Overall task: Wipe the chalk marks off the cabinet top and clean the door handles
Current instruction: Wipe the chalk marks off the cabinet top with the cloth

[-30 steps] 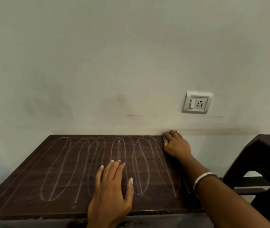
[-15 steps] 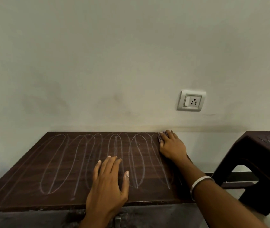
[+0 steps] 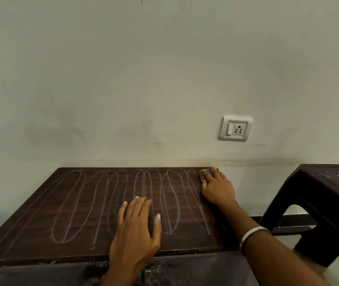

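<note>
The dark brown wooden cabinet top [image 3: 40, 219] is covered with long looping white chalk marks [image 3: 102, 203] running from front to back. My right hand [image 3: 217, 188] presses a small patterned cloth [image 3: 203, 175] flat onto the far right corner of the top, against the wall. My left hand [image 3: 136, 234] lies flat near the front edge with its fingers spread and nothing in it. Below the front edge, a small metal latch or handle [image 3: 147, 275] shows on the grey cabinet front, partly behind my left wrist.
A dark plastic stool [image 3: 319, 195] stands close to the cabinet's right side. A white wall socket with a switch [image 3: 235, 128] sits on the pale wall above the cabinet's right end. The wall runs directly behind the cabinet top.
Both hands keep nearly the same places on the top. The view has shifted slightly, showing more of the cabinet front. The chalk marks look unchanged.
</note>
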